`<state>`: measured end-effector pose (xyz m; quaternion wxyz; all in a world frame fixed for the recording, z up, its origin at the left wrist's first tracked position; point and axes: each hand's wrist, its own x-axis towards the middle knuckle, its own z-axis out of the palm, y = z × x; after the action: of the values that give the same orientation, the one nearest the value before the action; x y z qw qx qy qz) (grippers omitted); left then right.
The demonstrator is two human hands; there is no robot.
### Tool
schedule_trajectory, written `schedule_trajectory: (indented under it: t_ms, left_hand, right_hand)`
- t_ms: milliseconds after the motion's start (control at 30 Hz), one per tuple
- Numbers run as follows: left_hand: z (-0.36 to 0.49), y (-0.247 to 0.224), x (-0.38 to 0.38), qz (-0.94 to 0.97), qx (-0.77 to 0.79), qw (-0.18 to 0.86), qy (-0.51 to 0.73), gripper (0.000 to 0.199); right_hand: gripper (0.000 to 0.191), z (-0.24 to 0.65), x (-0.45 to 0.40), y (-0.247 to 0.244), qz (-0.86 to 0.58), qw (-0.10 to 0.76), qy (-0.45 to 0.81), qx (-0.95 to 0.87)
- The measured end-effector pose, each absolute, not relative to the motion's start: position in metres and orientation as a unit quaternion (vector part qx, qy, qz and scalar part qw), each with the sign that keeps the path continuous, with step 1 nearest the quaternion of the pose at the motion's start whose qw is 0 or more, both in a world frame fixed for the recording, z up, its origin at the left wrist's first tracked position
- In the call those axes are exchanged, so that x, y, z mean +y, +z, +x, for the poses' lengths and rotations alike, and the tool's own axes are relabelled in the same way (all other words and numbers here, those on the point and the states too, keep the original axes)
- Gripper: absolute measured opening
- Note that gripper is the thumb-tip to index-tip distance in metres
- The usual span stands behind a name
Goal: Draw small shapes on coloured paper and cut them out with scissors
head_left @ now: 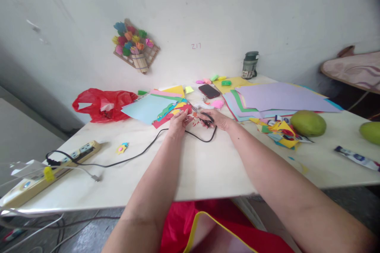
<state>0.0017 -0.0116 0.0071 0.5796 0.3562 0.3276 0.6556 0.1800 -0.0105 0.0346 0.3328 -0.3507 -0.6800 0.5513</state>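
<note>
At the middle of the table, my left hand is closed with its fingertips on a piece of red paper. My right hand grips a pair of scissors by the dark handles. The scissor blades point towards the left hand and are partly hidden, so I cannot tell whether they are apart. Small red paper bits lie between the hands. Cut yellow, blue and green scraps rest just beyond the left hand, beside a light blue sheet.
A black cord runs from the power strip under my hands. A paper flower lies at left, near a red plastic bag. Right are coloured sheets, paper scraps and a green mango. A phone lies behind.
</note>
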Motion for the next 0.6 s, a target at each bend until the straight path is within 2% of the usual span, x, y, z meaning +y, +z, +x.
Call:
schedule_trajectory:
  t_ms: [600]
  left_hand:
    - [0.0015, 0.0062, -0.0124, 0.361, 0.337, 0.581, 0.647, 0.033]
  right_hand:
    - [0.023, 0.1794, -0.0125, 0.0365, -0.353, 0.308, 0.553, -0.689]
